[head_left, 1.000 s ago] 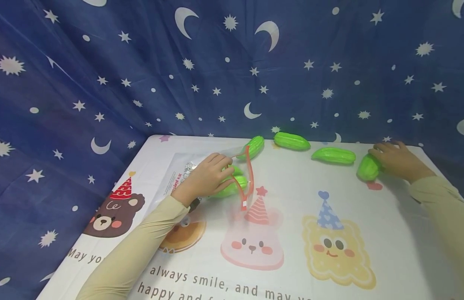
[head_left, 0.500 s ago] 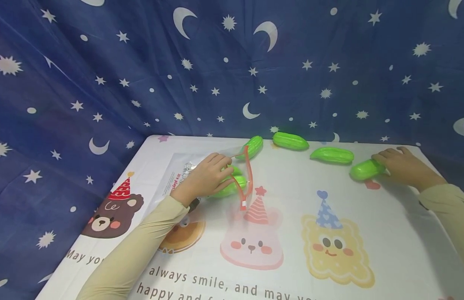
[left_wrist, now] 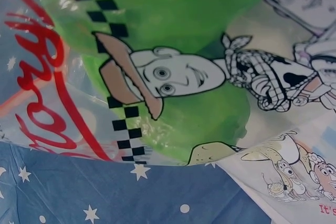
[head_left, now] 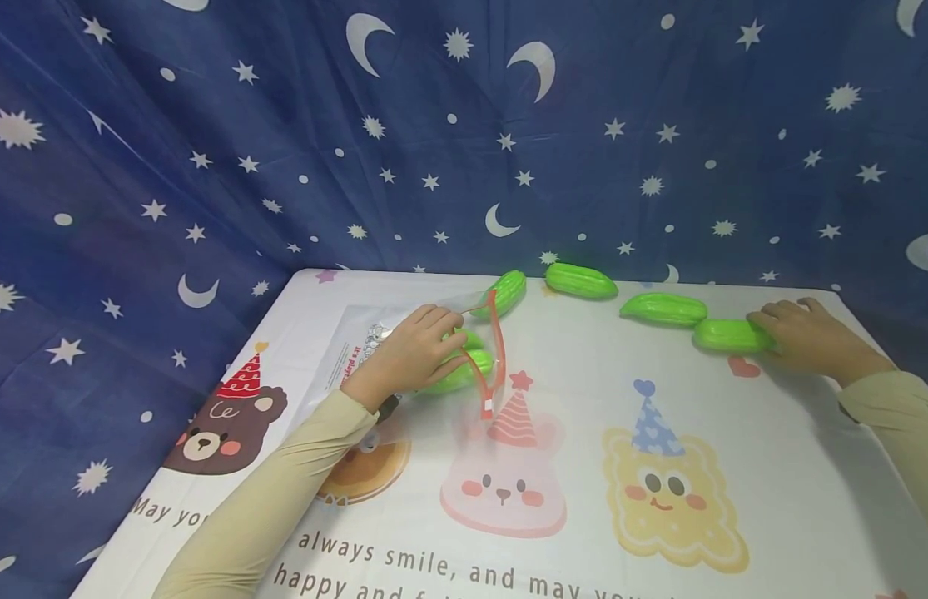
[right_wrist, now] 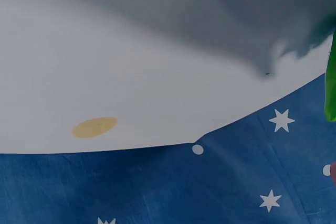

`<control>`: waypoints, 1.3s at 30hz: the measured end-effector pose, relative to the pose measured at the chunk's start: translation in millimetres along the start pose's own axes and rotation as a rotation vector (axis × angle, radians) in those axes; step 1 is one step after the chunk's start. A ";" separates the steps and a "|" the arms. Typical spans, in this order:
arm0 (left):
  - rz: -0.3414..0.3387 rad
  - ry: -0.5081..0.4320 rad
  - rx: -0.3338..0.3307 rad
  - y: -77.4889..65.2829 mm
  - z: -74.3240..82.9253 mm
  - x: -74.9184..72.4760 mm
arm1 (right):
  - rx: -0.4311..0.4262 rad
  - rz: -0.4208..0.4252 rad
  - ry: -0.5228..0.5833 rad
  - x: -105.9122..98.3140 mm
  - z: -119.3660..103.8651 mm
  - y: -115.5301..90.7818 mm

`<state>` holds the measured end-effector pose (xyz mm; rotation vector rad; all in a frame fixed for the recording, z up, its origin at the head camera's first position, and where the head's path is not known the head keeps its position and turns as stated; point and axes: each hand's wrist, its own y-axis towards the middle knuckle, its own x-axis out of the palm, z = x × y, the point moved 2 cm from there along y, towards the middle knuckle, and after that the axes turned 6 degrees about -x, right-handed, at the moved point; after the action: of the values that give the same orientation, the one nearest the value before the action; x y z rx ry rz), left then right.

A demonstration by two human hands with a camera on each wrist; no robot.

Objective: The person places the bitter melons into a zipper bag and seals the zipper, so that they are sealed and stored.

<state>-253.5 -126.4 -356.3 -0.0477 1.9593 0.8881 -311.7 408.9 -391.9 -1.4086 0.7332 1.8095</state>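
In the head view my left hand (head_left: 407, 351) pinches the upper edge of a clear zip bag (head_left: 498, 333) with an orange-red zip strip, keeping its mouth parted. Green toy cucumbers (head_left: 464, 374) show through the bag. Cartoon figures (left_wrist: 181, 74) printed on the plastic fill the left wrist view, with green behind them. On the right, my right hand (head_left: 816, 339) grips the right end of a ridged green toy cucumber (head_left: 729, 336), which lies sideways at the table surface. The right fingertips are partly hidden behind it.
Three more toy cucumbers lie along the back of the table: one behind the bag (head_left: 511, 291), a middle one (head_left: 581, 281) and a right one (head_left: 664, 309). A white printed cloth (head_left: 553, 466) covers the table. A blue starry curtain (head_left: 434, 108) hangs at its back and left edges.
The toy cucumber in my right hand has swung from pointing toward me to lying sideways, its free end now left. The right hand has shifted slightly nearer. My left hand and the bag look unmoved.
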 end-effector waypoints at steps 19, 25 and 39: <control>0.006 -0.002 -0.002 0.4 -0.7 1.4 | -0.016 0.170 0.018 -8.1 -9.9 -10.5; 0.004 -0.005 -0.004 0.4 -0.3 1.0 | -0.046 0.219 0.013 -10.9 -12.8 -12.0; -0.002 0.000 -0.003 0.4 -1.2 0.6 | -0.175 0.384 -0.002 -20.0 -17.6 -12.5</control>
<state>-254.8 -126.6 -356.2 -0.0508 1.9576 0.8899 -288.8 398.4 -376.8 -1.4493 0.9116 2.2153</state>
